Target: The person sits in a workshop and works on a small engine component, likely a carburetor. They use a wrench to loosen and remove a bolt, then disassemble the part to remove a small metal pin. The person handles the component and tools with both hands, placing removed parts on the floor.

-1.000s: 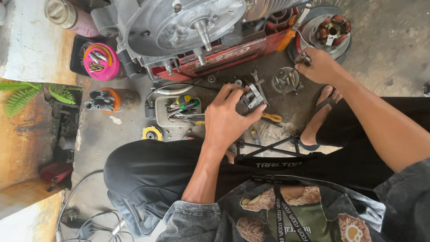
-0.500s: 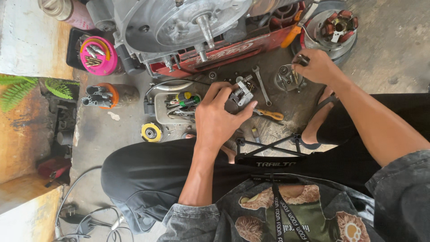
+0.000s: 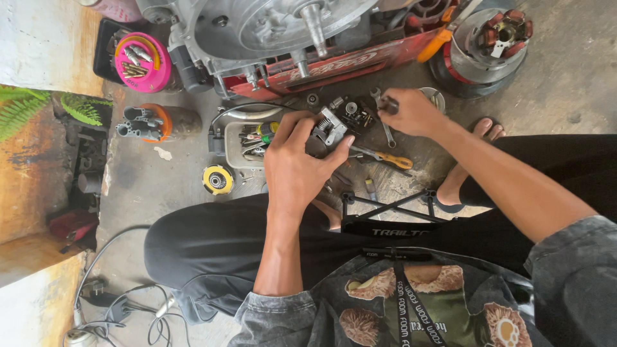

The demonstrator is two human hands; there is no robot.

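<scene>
- Clamped in the left hand [image 3: 297, 168], fingers wrapped round it, a small black-and-metal engine part [image 3: 340, 121] sits above the person's knee, over the concrete floor [image 3: 565, 83].
- Right hand [image 3: 414, 113] pinches a small dark tool [image 3: 387, 105] just beside that part.
- Nearby: a tray of tools [image 3: 252, 140], a yellow-handled pliers [image 3: 385, 157], a round yellow-and-black disc [image 3: 217, 179], a pink round container [image 3: 141, 62], and a red lettered panel [image 3: 347, 64] under the engine [image 3: 270, 22].

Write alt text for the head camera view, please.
Seen from above, a seated person's left hand grips a small metal engine part while the right hand brings a small dark tool to it, above a concrete floor strewn with tools beside an engine.
</scene>
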